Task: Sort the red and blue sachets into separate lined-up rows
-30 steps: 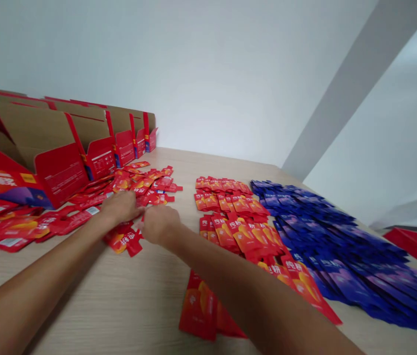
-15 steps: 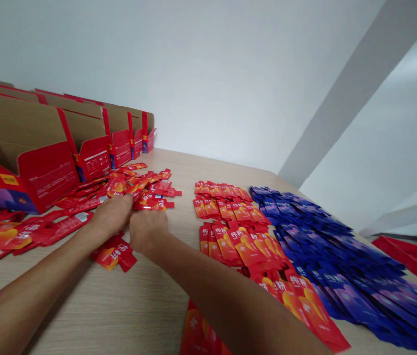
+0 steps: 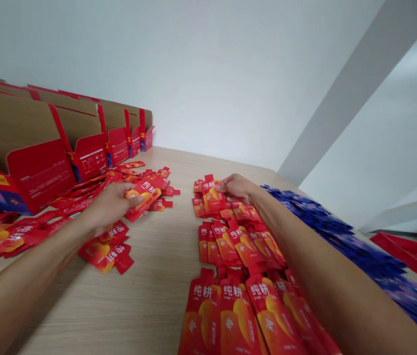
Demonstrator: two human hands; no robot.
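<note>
My left hand (image 3: 110,204) grips a red sachet (image 3: 145,193) over the loose heap of red sachets (image 3: 82,207) at the left of the wooden table (image 3: 149,296). My right hand (image 3: 236,187) is reaching to the far end of the neat rows of red sachets (image 3: 238,236) in the middle, its fingers pinched on one red sachet (image 3: 211,193) at the top of the rows. More red sachets (image 3: 230,315) lie in a row near me.
Open red and brown cardboard boxes (image 3: 63,143) stand in a line along the left. Rows of blue sachets (image 3: 360,246) lie to the right of my right arm. A red flat piece (image 3: 411,251) lies at the far right. A white wall rises behind the table.
Both hands were together over the loose heap. My right hand has swung right to the far end of the neat rows with a sachet. My left hand has picked up another.
</note>
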